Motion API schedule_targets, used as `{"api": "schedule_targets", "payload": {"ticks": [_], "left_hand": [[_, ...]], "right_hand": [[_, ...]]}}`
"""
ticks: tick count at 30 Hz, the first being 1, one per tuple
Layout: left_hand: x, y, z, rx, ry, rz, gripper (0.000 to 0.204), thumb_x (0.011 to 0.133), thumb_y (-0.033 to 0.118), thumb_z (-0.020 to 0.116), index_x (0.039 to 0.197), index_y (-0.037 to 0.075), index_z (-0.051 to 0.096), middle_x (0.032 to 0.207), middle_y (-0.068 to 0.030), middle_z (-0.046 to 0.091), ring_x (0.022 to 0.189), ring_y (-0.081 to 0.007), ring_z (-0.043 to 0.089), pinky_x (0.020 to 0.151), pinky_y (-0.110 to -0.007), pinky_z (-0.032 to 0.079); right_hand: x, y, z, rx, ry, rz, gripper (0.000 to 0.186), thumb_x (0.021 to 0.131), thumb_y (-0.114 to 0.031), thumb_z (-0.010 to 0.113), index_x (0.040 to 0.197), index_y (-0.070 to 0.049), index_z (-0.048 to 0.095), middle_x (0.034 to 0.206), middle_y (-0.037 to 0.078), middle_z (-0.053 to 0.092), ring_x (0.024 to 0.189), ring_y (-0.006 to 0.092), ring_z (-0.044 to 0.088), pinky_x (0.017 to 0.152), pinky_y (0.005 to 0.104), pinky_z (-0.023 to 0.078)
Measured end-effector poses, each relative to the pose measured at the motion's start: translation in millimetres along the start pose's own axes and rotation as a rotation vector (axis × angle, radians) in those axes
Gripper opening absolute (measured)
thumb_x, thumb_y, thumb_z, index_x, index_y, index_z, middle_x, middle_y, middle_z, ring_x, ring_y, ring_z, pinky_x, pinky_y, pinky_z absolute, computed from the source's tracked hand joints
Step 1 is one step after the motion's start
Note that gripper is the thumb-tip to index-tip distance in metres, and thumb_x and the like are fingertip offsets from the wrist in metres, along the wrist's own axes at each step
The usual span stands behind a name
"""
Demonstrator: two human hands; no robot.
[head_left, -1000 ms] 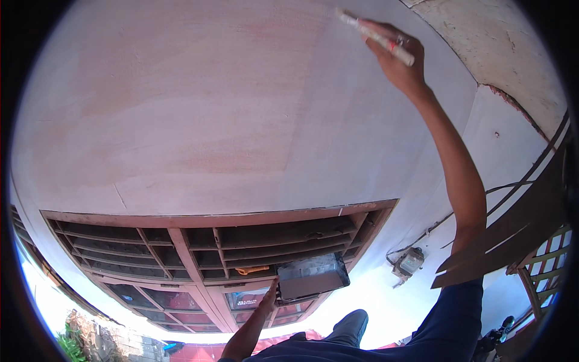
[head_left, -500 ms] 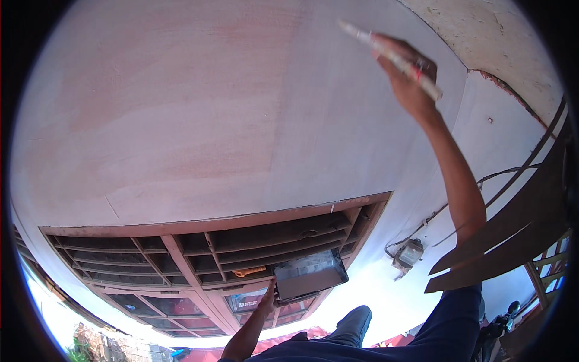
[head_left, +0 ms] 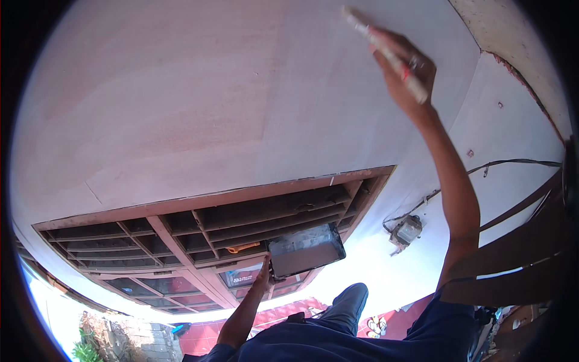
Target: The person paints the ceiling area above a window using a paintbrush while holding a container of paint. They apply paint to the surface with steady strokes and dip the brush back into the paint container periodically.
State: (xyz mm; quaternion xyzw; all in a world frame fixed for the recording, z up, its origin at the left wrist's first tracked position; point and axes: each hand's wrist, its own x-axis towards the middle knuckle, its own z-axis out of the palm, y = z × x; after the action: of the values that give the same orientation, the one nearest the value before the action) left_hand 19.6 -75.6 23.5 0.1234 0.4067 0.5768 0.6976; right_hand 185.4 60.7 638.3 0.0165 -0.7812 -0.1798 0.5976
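My right hand [head_left: 405, 77], at the upper right, is closed round a long pale brush [head_left: 357, 19] with red on its handle. The brush's tip is at the white wall [head_left: 151, 90], which shows faint pink patches; whether it touches cannot be told. My left hand [head_left: 263, 276] grips the near left corner of a dark rectangular tray [head_left: 304, 253] holding greyish paint, seen in front of the window. An orange object [head_left: 240, 248] lies among the louvres just left of the tray.
A pink-framed louvred window [head_left: 158, 232] spans the lower middle. A box with cables [head_left: 408, 229] is on the right wall, near dark slats [head_left: 512, 271] beside my right arm. Below are red tiles [head_left: 398, 320], sandals [head_left: 375, 327], a plant [head_left: 84, 349] and my raised leg [head_left: 350, 301].
The view has shifted, so the window, tray and left hand appear higher and the floor with sandals shows. My right hand and brush are slightly further right and lower than a second ago.
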Motion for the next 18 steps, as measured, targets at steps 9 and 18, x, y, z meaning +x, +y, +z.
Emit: {"api": "schedule_targets", "payload": {"ticks": [9, 18], "left_hand": [[-14, 15, 18, 0.006, -0.025, -0.020, 0.092, 0.071, 0.081, 0.048, 0.131, 0.012, 0.045, 0.124, -0.0124, 0.053, 0.112, -0.0340, 0.053, 0.091, -0.056, 0.042], [-12, 16, 17, -0.004, -0.030, -0.048, 0.090, 0.071, 0.081, 0.047, 0.126, 0.011, 0.050, 0.116, -0.0112, 0.059, 0.103, -0.0301, 0.058, 0.086, -0.053, 0.046]], "right_hand": [[-226, -96, -2, 0.184, -0.632, 0.281, 0.046, 0.072, -0.011, 0.073, 0.116, -0.020, 0.063, 0.105, 0.006, 0.066, 0.093, 0.0234, 0.066, 0.077, 0.0337, 0.057], [-117, -30, -34, -0.029, -0.037, 0.191, 0.030, 0.075, 0.006, 0.069, 0.102, -0.007, 0.068, 0.102, 0.009, 0.067, 0.092, 0.0194, 0.066, 0.083, 0.0275, 0.053]]}}
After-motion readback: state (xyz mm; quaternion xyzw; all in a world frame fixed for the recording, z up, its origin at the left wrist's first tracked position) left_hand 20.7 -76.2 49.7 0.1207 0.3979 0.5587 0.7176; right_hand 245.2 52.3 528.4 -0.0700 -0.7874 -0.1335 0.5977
